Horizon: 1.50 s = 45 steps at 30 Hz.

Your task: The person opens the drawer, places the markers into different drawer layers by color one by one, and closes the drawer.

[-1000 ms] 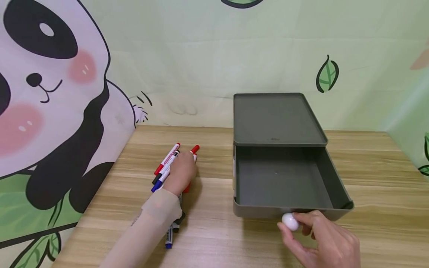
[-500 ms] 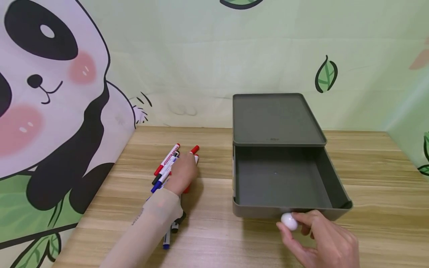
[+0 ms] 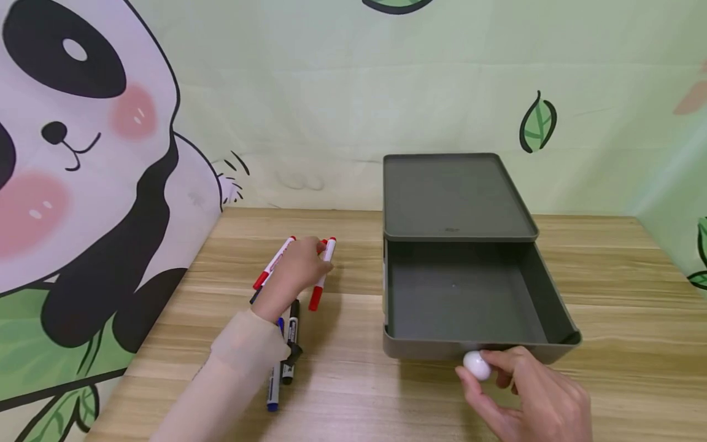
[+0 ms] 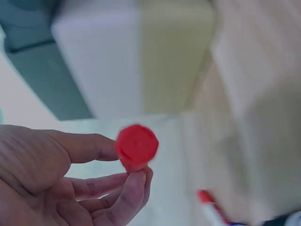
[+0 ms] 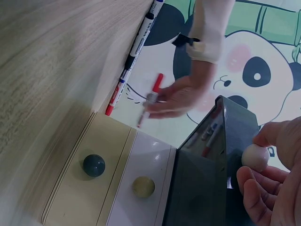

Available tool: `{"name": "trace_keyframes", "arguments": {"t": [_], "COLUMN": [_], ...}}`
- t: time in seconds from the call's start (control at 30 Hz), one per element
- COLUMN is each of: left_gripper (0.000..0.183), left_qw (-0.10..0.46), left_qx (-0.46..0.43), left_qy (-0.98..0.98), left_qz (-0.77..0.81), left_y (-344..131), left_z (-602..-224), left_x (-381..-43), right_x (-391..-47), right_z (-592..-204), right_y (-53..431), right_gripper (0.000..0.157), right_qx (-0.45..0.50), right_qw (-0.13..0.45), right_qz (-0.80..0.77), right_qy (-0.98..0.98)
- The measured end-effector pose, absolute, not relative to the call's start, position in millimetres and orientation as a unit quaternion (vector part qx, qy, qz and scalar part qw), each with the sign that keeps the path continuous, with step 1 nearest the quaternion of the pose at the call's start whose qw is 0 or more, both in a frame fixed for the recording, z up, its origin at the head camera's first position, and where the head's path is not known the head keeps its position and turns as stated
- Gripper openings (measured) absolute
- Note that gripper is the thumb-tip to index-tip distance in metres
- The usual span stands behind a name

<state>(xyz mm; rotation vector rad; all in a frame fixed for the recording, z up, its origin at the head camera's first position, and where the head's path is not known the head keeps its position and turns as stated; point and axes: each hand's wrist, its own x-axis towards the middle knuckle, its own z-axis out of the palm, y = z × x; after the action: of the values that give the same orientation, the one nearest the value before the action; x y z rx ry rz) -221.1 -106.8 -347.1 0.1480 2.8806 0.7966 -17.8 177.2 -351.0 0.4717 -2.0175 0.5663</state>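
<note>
Pale green backdrop cloth (image 3: 309, 110), printed with leaves and, on the left, a big panda (image 3: 99, 153), rises behind my wood-grain tabletop (image 3: 607, 276). Leftmost on it, near my left wrist, is a white marker with a red cap (image 3: 270, 270), slanting away from me; others are partly covered by my arm and hand. Closer to me lie a black-capped marker (image 3: 293, 331) and a grey-barrelled marker with a blue end (image 3: 273, 390). My left hand (image 3: 295, 264) pinches a slim white marker with red ends (image 3: 320, 282) between thumb and fingers, seemingly clear of the tabletop. Its long axis runs mostly front to back, far end tipped rightward, roughly along the box's side rather than across it. Right of it, apart and reaching nearer to me, sits the grey plastic drawer (image 3: 431, 348), pulled out from under the grey tray-like top (image 3: 455, 199), its floor in plain sight. Below, the white drawer front (image 5: 146, 160) and cream drawer front (image 5: 80, 197) look pushed in. My right hand (image 3: 533, 393), the nearer to the drawer, has thumb and fingers closed around its glossy white ball knob (image 3: 477, 366).
</note>
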Motion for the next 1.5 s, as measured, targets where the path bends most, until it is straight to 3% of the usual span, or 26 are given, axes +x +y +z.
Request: {"name": "trace_keyframes", "arguments": {"t": [0.37, 0.73, 1.1, 1.5], "left_gripper": [0.044, 0.04, 0.035, 0.042], "left_qw": [0.102, 0.09, 0.13, 0.152], "left_qx": [0.096, 0.155, 0.189, 0.219], "left_qy": [0.916, 0.91, 0.885, 0.896], "left_qz": [0.377, 0.373, 0.404, 0.355], "left_y": [-97.1, -84.8, -60.2, -31.2], "left_z": [-268.1, -225.7, -217.6, -224.8], "left_x": [-173.7, -139.4, -123.4, -126.9], "right_x": [-17.7, -16.7, -16.3, -11.3], "right_z": [-351.3, -350.4, -348.8, -348.3], "right_y": [177.4, 177.4, 178.0, 175.9], "right_gripper": [0.055, 0.055, 0.056, 0.058], "right_qx": [0.197, 0.197, 0.205, 0.195], "right_qw": [0.48, 0.474, 0.474, 0.464], "right_qz": [0.233, 0.23, 0.224, 0.234], "right_qy": [-0.823, -0.826, -0.826, -0.832]}}
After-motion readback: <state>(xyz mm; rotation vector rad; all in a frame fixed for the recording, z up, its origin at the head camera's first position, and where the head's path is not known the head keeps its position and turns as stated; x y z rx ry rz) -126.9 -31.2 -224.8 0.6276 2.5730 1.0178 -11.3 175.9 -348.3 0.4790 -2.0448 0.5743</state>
